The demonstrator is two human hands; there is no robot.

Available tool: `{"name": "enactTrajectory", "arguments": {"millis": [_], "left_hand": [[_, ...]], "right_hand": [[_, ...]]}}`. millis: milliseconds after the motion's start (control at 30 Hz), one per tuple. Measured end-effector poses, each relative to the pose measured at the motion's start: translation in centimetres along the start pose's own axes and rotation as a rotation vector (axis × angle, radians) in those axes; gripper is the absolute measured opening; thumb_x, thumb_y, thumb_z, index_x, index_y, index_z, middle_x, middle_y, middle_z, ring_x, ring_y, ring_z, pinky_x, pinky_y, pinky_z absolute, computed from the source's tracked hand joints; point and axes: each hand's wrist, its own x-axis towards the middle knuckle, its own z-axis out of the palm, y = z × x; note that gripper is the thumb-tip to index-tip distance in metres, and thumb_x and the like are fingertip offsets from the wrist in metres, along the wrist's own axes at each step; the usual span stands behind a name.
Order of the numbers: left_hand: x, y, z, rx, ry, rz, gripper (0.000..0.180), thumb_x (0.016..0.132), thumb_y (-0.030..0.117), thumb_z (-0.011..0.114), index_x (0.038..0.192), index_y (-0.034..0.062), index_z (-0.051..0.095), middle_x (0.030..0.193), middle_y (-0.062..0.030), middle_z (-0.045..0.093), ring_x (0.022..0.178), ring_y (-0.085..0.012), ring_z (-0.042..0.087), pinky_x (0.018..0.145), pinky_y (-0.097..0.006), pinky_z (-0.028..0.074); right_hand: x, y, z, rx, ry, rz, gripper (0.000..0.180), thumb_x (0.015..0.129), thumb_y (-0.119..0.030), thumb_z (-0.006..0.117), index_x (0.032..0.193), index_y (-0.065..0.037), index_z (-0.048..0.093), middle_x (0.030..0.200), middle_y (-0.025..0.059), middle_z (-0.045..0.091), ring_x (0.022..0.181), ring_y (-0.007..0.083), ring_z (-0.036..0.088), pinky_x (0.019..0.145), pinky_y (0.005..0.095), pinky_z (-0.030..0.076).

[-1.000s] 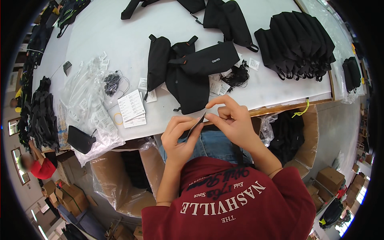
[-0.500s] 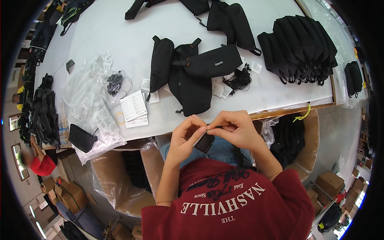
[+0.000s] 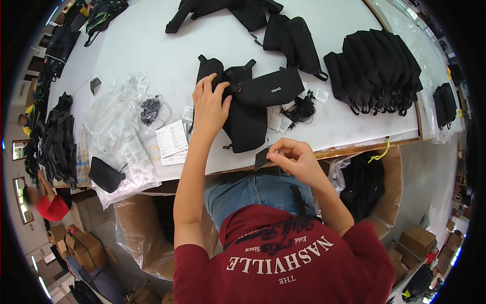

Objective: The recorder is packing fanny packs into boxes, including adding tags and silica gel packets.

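Note:
My left hand [image 3: 210, 109] reaches over the table, its fingers apart on the top of a black zip pouch [image 3: 213, 67] that lies in a small heap. Beneath and beside it are another black pouch [image 3: 248, 133] and one lying across with white lettering [image 3: 271, 88]. Close to the table's front edge, my right hand [image 3: 293, 158] pinches a black hang tag [image 3: 261, 158] by its upper corner, with a thin string showing above. Right of the heap lie a tangle of black tag strings [image 3: 304, 109] and some white labels [image 3: 277, 121].
Overlapping black pouches [image 3: 374, 71] stack up at the right. On the left lie clear plastic bags [image 3: 114, 111], printed white cards [image 3: 172, 139] and a single black pouch [image 3: 105, 175]. Open cardboard boxes [image 3: 144, 233] stand under the table edge. Another person [image 3: 50, 206] is at far left.
My left hand has let go of the hang tag and moved up and left onto the black pouch. My right hand keeps the tag, which now hangs tilted to the left.

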Motion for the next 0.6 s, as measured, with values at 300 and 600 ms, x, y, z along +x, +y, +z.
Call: {"name": "enactTrajectory", "arguments": {"millis": [300, 600], "left_hand": [[-0.8, 5.9, -5.2, -0.657, -0.491, -0.018, 0.026, 0.069, 0.024, 0.078, 0.077, 0.0057, 0.061, 0.079, -0.0008, 0.058, 0.087, -0.0209, 0.049, 0.083, -0.033, 0.035], [-3.6, 8.8, -5.6, -0.720, -0.470, -0.303, 0.023, 0.074, 0.020, 0.077, 0.086, 0.0027, 0.067, 0.073, -0.0012, 0.059, 0.073, -0.0105, 0.051, 0.068, -0.027, 0.038]], "right_hand": [[-0.1, 2.3, 1.1, -0.159, 0.323, -0.182, 0.009, 0.086, -0.009, 0.065, 0.088, -0.001, 0.062, 0.061, -0.0076, 0.049, 0.055, -0.0011, 0.039, 0.049, 0.0183, 0.029], [1.5, 3.9, 0.0, -0.149, 0.302, -0.384, 0.007, 0.084, -0.007, 0.064, 0.089, -0.002, 0.061, 0.059, -0.0055, 0.048, 0.054, 0.0006, 0.037, 0.049, 0.0194, 0.029]]}}
